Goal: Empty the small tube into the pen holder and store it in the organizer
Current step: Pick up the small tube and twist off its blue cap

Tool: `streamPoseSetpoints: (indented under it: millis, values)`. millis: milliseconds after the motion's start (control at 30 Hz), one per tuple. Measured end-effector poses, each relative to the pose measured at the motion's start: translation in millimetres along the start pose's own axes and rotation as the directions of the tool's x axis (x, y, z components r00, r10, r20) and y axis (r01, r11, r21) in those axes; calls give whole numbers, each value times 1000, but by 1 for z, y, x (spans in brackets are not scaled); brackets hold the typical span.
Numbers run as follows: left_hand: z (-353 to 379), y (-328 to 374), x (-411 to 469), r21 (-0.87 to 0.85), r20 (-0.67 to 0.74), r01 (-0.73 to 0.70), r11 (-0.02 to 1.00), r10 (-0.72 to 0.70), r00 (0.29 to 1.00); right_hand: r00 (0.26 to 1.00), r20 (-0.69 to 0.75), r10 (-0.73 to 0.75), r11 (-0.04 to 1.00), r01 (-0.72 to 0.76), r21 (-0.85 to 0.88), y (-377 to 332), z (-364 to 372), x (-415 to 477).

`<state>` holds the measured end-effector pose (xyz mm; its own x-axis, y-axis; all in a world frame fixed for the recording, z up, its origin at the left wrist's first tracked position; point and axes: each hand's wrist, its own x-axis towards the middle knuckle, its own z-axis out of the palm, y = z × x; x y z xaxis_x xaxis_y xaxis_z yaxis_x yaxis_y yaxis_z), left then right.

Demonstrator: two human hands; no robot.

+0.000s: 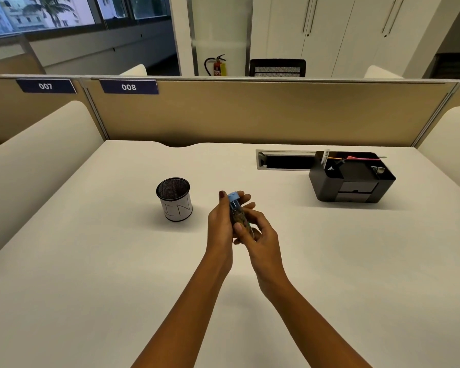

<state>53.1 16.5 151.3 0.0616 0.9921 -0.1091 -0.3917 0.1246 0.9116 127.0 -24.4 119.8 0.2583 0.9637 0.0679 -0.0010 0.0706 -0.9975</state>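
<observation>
A small clear tube point(237, 213) with a blue cap is held above the middle of the white desk, cap pointing away from me. My left hand point(221, 221) wraps its upper part near the cap. My right hand point(260, 232) grips its lower end. Small items show dimly inside the tube. A black mesh pen holder point(174, 199) with a white paper label stands to the left of my hands. A black desk organizer point(352, 177) with several compartments sits at the back right.
Pens and a pink slip poke out of the organizer. A cable slot point(284, 160) is cut into the desk beside it. A tan partition point(250, 112) closes the back of the desk point(91, 288).
</observation>
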Motion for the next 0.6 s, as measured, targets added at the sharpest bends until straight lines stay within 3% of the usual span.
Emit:
streamPoseSetpoints:
  millis: [267, 367, 433, 500, 600]
  values:
    - [-4, -1, 6, -283, 27, 57, 958, -51, 998, 999, -48, 8, 999, -5, 52, 3, -6, 1]
    - [-9, -6, 6, -302, -24, 57, 952, -68, 997, 996, -83, 21, 995, -13, 94, 6, -10, 2]
    - [-13, -15, 5, -153, -92, 36, 988, -50, 995, 993, -110, 44, 991, -29, 134, 8, -14, 3]
    - [-23, -30, 1, 166, -146, -16, 986, 41, 988, 989, -129, 73, 983, -49, 179, 10, -18, 3]
    - [-41, -57, -8, 565, -62, -93, 820, 155, 986, 983, -147, 110, 971, -74, 226, 15, -27, 4]
